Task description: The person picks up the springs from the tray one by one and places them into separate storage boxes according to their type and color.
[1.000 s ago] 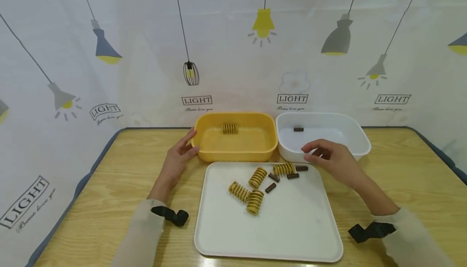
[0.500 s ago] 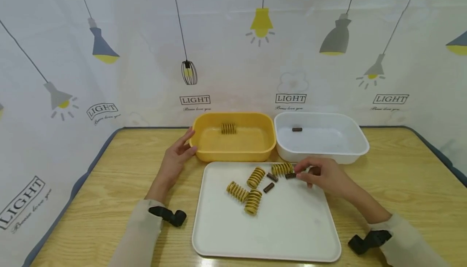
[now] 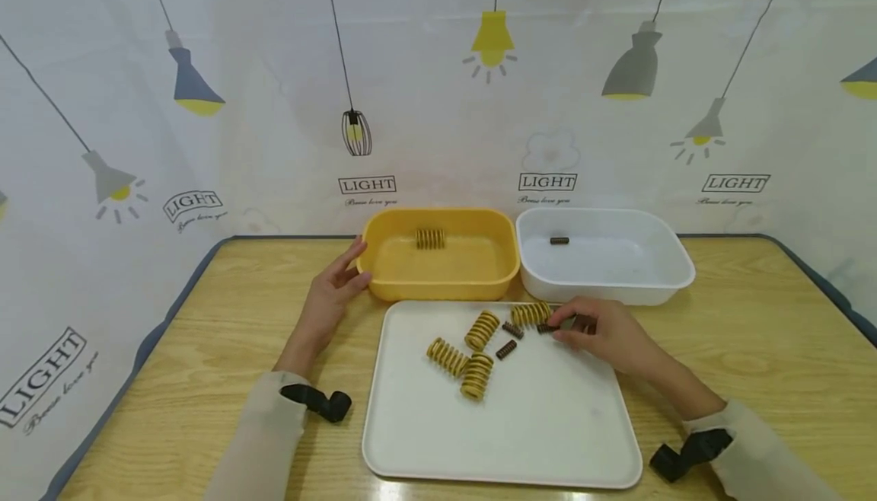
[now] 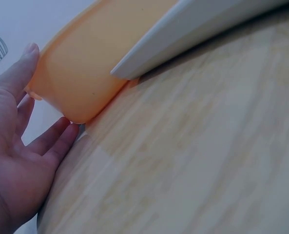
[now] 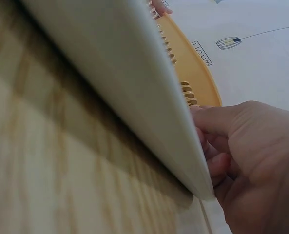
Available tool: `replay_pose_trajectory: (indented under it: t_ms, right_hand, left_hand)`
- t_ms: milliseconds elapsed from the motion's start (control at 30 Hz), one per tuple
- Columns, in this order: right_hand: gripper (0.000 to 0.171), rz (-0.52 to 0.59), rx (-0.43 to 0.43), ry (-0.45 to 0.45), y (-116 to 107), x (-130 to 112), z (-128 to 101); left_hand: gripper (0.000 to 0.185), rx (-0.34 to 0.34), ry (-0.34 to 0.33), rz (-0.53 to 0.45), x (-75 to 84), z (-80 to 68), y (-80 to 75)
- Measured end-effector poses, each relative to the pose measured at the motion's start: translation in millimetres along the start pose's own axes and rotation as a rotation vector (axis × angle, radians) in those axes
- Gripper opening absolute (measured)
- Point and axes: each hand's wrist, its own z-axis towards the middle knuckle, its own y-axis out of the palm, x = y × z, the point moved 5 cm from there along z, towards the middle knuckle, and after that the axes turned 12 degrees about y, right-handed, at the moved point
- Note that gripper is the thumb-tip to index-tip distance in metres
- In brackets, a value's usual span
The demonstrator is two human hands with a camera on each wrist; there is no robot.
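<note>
Flat against the left end of the yellow bin [image 3: 438, 291], my left hand [image 3: 330, 295] rests with fingers fairly straight; the left wrist view shows its fingertips at the bin's rim and base. My right hand [image 3: 613, 333] is low over the far right corner of the white tray [image 3: 534, 440]. Its thumb and index finger pinch the right end of a small dark spring [image 3: 545, 328]. The other dark spring beside it is hidden by this hand. Small dark springs [image 3: 506, 349] and large yellow springs [image 3: 476, 376] lie on the tray.
Behind the tray, a white bin [image 3: 610, 294] stands right of the yellow one, with one dark spring [image 3: 559, 240] inside. A yellow spring [image 3: 430, 239] lies in the yellow bin. A printed curtain [image 3: 438, 105] hangs behind the wooden table [image 3: 205, 318].
My right hand has come down from the white bin's front rim to the dark springs at the tray's far right corner. The left hand has stayed at the yellow bin.
</note>
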Motion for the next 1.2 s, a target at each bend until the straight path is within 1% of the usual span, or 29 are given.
replay_pose_trajectory:
  t_ms: [167, 300, 433, 767, 1000, 1200]
  right_hand:
    - [0.018, -0.007, 0.036, -0.030, 0, 1, 0]
    - [0.020, -0.028, 0.062, -0.034, 0, 3, 1]
    - [0.021, -0.042, 0.074, -0.036, 0, 4, 2]
    - [0.018, -0.035, 0.021, -0.007, 4, 3, 3]
    - [0.019, -0.055, 0.002, -0.019, 6, 4, 3]
    - [0.018, -0.040, -0.031, -0.026, 6, 4, 2]
  left_hand:
    - [0.056, 0.009, 0.008, 0.003, -15.6, 3.1, -5.0]
    - [0.056, 0.013, 0.024, 0.018, -18.7, 3.2, -5.8]
    - [0.057, 0.018, 0.037, 0.035, -17.6, 2.7, -6.1]
    - [0.057, 0.017, 0.028, 0.038, -17.7, 2.6, -4.7]
    - [0.057, 0.016, 0.036, 0.026, -19.2, 2.6, -5.5]
    - [0.056, 0.013, 0.028, 0.030, -19.7, 3.6, -5.6]
